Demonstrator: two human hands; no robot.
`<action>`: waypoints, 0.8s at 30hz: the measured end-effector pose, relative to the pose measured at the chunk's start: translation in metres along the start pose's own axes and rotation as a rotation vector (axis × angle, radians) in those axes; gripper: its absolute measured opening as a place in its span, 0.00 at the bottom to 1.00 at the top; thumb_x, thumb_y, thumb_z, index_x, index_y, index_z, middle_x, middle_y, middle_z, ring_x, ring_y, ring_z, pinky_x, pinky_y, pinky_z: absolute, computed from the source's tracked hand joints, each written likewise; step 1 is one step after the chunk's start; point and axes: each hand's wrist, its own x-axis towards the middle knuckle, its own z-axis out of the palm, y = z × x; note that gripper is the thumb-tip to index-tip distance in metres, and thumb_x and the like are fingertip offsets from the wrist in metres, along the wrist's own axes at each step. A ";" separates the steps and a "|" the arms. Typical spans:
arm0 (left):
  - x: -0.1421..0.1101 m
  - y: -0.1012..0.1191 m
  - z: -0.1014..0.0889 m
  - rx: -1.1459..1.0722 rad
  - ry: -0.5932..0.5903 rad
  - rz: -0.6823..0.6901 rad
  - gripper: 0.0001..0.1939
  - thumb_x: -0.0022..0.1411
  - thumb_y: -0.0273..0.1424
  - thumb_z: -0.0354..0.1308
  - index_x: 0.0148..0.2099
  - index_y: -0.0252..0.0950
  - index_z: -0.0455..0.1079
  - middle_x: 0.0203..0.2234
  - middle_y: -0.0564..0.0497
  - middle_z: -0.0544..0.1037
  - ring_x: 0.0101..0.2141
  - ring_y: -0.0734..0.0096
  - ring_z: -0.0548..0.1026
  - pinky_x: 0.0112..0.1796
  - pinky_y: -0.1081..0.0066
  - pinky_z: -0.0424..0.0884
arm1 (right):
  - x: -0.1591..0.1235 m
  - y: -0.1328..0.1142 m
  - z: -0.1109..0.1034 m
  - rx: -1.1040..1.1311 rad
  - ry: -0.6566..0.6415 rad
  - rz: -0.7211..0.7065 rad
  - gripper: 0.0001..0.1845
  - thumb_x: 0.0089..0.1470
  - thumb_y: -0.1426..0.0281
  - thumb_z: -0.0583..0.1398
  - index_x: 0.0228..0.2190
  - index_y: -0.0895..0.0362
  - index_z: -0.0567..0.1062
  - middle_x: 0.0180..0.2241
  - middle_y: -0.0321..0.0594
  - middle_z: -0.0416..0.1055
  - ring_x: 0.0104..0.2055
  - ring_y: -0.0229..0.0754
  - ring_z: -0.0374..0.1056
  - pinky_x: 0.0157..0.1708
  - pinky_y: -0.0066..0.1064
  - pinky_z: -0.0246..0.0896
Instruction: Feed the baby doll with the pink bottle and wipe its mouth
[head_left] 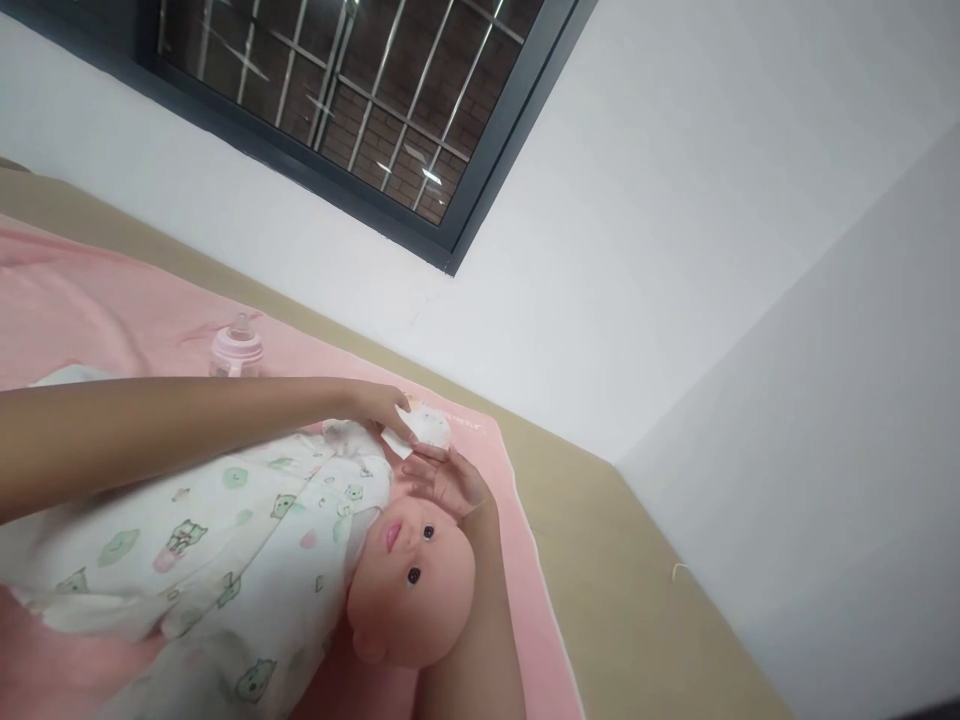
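Note:
A baby doll [412, 580] in a white suit with green animal prints [225, 540] lies on a pink blanket [90, 310], its head toward the lower right. My left hand [382, 405] reaches across the doll's body from the left and pinches a small white cloth piece [429, 425] at the end of the doll's raised sleeve. I cannot tell whether it is a cuff or a mitten. My right hand [446, 482] comes up from below beside the doll's head, fingers spread loosely just under that white piece, holding nothing that I can see.
A pale pink baby bottle [238, 350] stands on the blanket behind my left arm. The blanket lies on a tan mattress [622, 590] that meets white walls [675, 250] at a corner. A dark barred window [360, 90] is above.

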 end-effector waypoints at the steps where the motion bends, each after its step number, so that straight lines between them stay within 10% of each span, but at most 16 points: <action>1: 0.002 0.002 0.002 -0.011 -0.012 -0.004 0.50 0.35 0.42 0.69 0.59 0.24 0.59 0.48 0.34 0.73 0.37 0.57 0.77 0.32 0.72 0.74 | 0.000 0.001 0.000 -0.002 -0.006 -0.002 0.29 0.50 0.51 0.60 0.45 0.60 0.75 0.39 0.47 0.75 0.45 0.47 0.70 0.39 0.35 0.67; 9: -0.002 0.002 0.001 -0.041 -0.032 0.050 0.36 0.33 0.29 0.67 0.49 0.28 0.64 0.44 0.37 0.73 0.33 0.61 0.76 0.28 0.73 0.72 | 0.000 0.004 -0.001 0.077 0.056 -0.073 0.23 0.51 0.53 0.61 0.40 0.59 0.77 0.43 0.46 0.75 0.49 0.50 0.69 0.50 0.48 0.64; 15: -0.056 0.006 -0.011 -0.066 -0.098 0.235 0.14 0.47 0.34 0.63 0.37 0.33 0.69 0.31 0.49 0.75 0.30 0.66 0.74 0.24 0.76 0.68 | 0.002 0.007 0.002 0.078 0.082 -0.063 0.21 0.53 0.55 0.60 0.43 0.55 0.74 0.47 0.45 0.73 0.52 0.50 0.69 0.55 0.48 0.59; 24: -0.109 0.003 0.017 0.125 0.061 0.425 0.11 0.53 0.37 0.58 0.36 0.37 0.67 0.31 0.53 0.73 0.28 0.71 0.69 0.27 0.76 0.63 | 0.006 0.010 0.011 0.081 0.255 -0.112 0.19 0.56 0.62 0.58 0.48 0.54 0.70 0.49 0.44 0.72 0.49 0.45 0.70 0.56 0.44 0.60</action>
